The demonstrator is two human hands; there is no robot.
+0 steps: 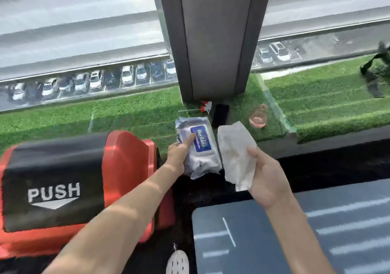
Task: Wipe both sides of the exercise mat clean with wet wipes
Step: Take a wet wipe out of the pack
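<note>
My left hand (179, 155) grips a pack of wet wipes (198, 147), grey-white with a blue lid label, thumb lying over the lid. The pack is held up above the edge of a ledge of green artificial turf (137, 113). My right hand (268, 178) holds a white wet wipe (236, 153), unfolded and slightly stained, just right of the pack. The blue-grey exercise mat (295, 231) with pale stripes lies on the dark floor at the lower right, below my right forearm.
A red and black block marked PUSH (63, 189) stands at the left. On the turf by a grey pillar (215, 41) lie a spray bottle (205, 106), a black phone (221, 115) and a pink clear bottle (258, 117). A white perforated shoe (177, 262) shows below.
</note>
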